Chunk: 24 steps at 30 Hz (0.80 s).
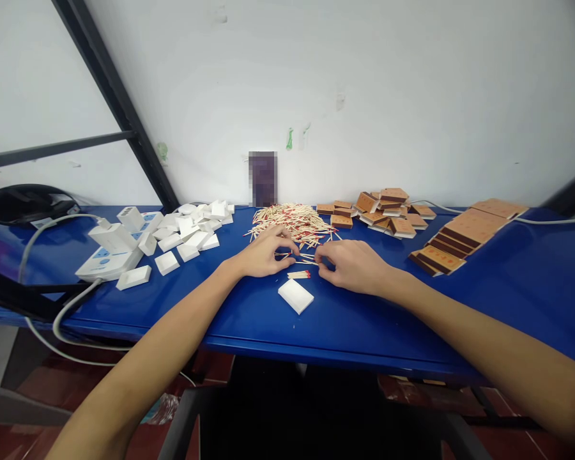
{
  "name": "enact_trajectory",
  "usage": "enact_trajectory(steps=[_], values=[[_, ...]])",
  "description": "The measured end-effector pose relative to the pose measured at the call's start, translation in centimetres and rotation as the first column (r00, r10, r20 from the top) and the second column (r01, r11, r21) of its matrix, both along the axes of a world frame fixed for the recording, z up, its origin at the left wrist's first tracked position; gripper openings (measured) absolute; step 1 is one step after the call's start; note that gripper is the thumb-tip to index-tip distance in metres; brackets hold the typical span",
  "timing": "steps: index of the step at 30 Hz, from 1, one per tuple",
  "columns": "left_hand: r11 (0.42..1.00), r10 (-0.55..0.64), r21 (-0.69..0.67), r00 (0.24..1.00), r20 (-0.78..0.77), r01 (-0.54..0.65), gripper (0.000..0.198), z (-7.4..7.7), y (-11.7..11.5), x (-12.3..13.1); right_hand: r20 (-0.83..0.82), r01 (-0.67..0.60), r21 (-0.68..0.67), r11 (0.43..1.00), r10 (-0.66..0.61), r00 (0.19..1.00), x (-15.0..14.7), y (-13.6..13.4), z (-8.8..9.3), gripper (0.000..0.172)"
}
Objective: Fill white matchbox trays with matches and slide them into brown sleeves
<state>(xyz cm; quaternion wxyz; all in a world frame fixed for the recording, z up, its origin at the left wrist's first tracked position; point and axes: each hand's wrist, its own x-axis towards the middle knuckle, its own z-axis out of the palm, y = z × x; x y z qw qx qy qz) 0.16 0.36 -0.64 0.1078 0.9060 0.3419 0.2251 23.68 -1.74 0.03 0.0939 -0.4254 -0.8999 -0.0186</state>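
My left hand (267,252) is curled at the front of a heap of matches (292,220), its thumb and forefinger closed around a few matches. Facing it, my right hand (349,265) has its fingers bent and pinched at the other end of loose matches (306,258) lying between the two hands. Just below, a small bundle of matches (299,275) rests on the table with red heads to the right. A white matchbox tray (296,296) sits nearest the table's front edge, turned at an angle.
White matchbox trays (191,231) are piled on the left beside a power strip (108,262) with plugs and cables. Brown matchbox sleeves (388,211) lie heaped at the back right, with more sleeves (469,233) in a row farther right. A blurred dark object (263,179) leans on the wall.
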Motion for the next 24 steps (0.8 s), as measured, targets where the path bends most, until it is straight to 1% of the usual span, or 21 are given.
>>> enact_trajectory(steps=[11, 18, 24], values=[[1.0, -0.024, -0.001, 1.0, -0.005, 0.024, 0.016, 0.0, 0.0, 0.0, 0.042, 0.043, -0.037, 0.998, -0.041, 0.998, 0.0, 0.3, -0.2, 0.01], [1.0, -0.021, 0.013, 1.0, -0.017, 0.021, 0.015, -0.1, -0.1, 0.2, 0.01, 0.042, -0.059, 0.997, -0.041, 0.999, -0.1, 0.3, -0.4, 0.012], [0.999, -0.039, 0.026, 0.999, -0.018, 0.04, 0.016, 0.1, -0.2, 0.5, -0.01, 0.058, -0.06, 0.996, -0.059, 0.998, -0.2, 0.7, -1.0, 0.015]])
